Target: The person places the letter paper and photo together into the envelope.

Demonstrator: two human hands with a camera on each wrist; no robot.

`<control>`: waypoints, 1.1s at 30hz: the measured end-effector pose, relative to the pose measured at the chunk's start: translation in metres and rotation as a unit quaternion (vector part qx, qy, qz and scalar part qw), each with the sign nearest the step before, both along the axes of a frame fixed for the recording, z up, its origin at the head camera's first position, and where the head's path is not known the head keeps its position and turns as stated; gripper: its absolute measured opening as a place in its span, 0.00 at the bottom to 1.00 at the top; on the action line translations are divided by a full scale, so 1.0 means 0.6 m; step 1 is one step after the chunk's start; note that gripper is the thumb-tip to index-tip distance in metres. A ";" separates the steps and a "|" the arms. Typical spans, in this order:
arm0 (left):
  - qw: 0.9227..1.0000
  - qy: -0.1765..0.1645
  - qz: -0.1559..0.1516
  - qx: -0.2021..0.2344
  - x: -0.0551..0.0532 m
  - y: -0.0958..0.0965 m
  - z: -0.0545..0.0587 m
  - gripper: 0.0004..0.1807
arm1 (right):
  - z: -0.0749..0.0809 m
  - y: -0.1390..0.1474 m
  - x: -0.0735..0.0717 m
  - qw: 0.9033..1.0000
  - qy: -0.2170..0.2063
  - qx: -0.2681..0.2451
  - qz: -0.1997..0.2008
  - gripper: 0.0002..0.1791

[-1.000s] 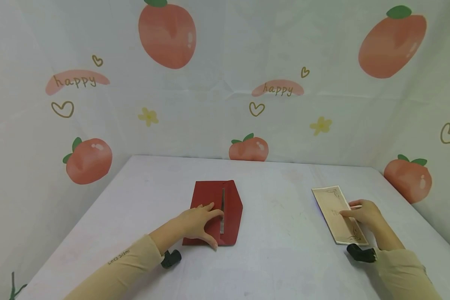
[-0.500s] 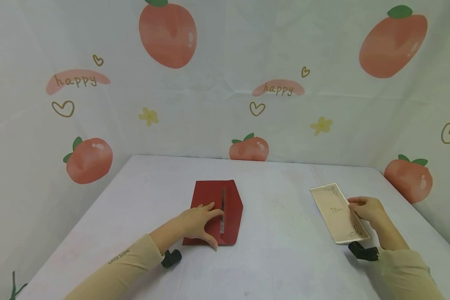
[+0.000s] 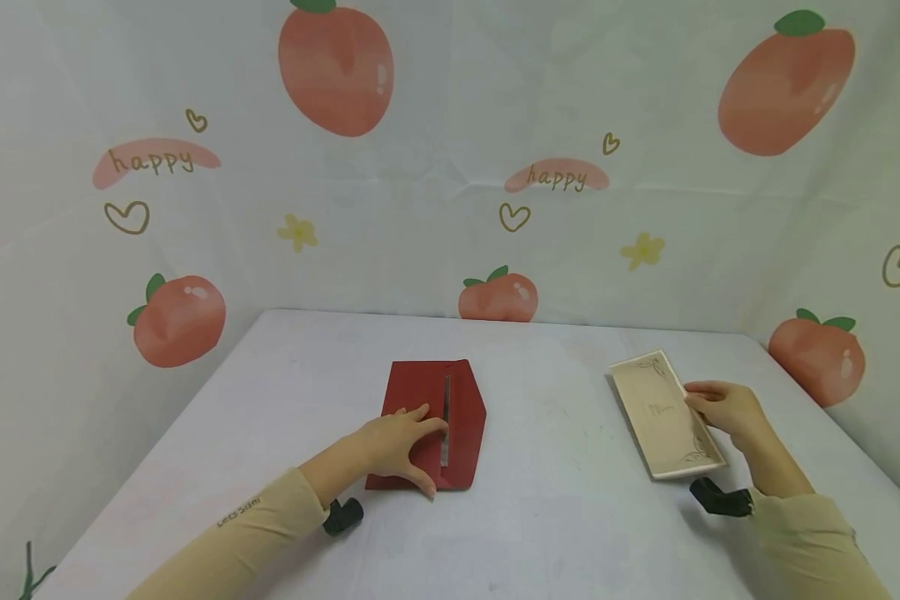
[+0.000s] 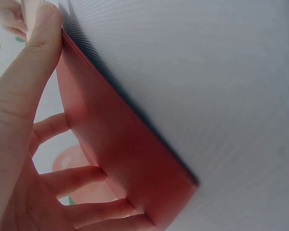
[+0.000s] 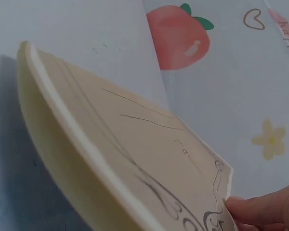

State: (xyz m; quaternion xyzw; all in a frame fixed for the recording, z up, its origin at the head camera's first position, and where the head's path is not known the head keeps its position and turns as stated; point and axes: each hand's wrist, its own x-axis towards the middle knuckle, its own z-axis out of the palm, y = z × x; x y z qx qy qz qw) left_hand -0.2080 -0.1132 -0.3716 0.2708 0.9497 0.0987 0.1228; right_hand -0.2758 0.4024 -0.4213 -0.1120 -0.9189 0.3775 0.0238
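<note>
A red envelope [image 3: 467,425] lies flat on the white table, its pointed flap spread out to the right. A narrow grey strip [image 3: 445,450] runs beside the flap. My left hand [image 3: 393,442] rests on the envelope with fingers spread; in the left wrist view the fingertips touch the red paper [image 4: 120,139] and the thumb lies at its edge. At the right, my right hand [image 3: 733,414] pinches a cream card [image 3: 656,417] by its right edge. The card is tilted and raised off the table. Curled line decorations show on the card's face [image 5: 120,120] in the right wrist view.
The white table [image 3: 540,525] stretches between the two hands. Behind it hangs a white cloth [image 3: 420,242] printed with peaches, hearts and flowers. A black wrist mount sits under each cuff, one at the left [image 3: 342,517] and one at the right [image 3: 720,498].
My right hand has lifted the cream card off the table and moved it slightly left and away from me. My left hand and the envelope have stayed put.
</note>
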 end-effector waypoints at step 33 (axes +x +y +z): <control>1.000 -0.001 0.001 0.000 -0.001 0.000 -0.002 0.46 | 0.125 -0.148 0.069 0.997 0.000 -0.048 0.064 0.26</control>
